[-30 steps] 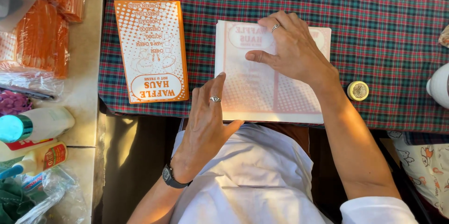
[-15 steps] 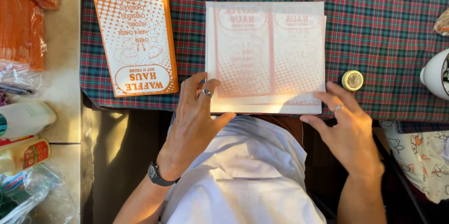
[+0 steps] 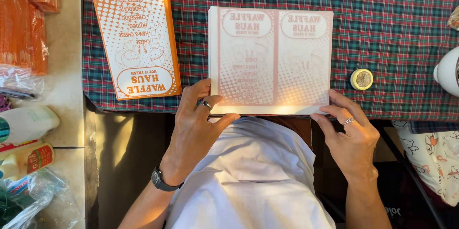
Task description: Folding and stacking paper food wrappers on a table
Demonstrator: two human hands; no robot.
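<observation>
Both Hands at the Near Edge of the Pale Sheet Stack

While the pale printed sheet stack (image 3: 270, 59) lies flat on the desk (image 3: 382, 18), which is covered by a red-and-green plaid cloth, both hands meet it at the edge nearest the person. The left hand (image 3: 196, 128) is at the stack's near left corner: its fingers (image 3: 197, 92) lie spread on top of the corner, and the thumb reaches along the near edge. It is not clenched, and whether the thumb is under the sheets cannot be told. This hand bears a ring, and a dark watch (image 3: 160, 181) sits on its wrist. The right hand (image 3: 351, 136) is at the stack's near right corner, fingers loosely extended, fingertips touching the edge; it also bears a ring. Whether it pinches a sheet or only rests against the edge cannot be told.

Positions relative to the stack:
- To its left, well apart, an orange printed bag stack (image 3: 137, 40) lies on the same cloth, slightly tilted.
- To its right, near the far-right corner region, a small round yellow container (image 3: 362, 79) stands on the cloth.
- Farther right, a white rounded object (image 3: 448, 71) is partly cut off by the frame.
- Far left, off the cloth, orange items in clear plastic wrap (image 3: 24, 28) and a white bottle (image 3: 26, 123) lie on a pale surface.
</observation>
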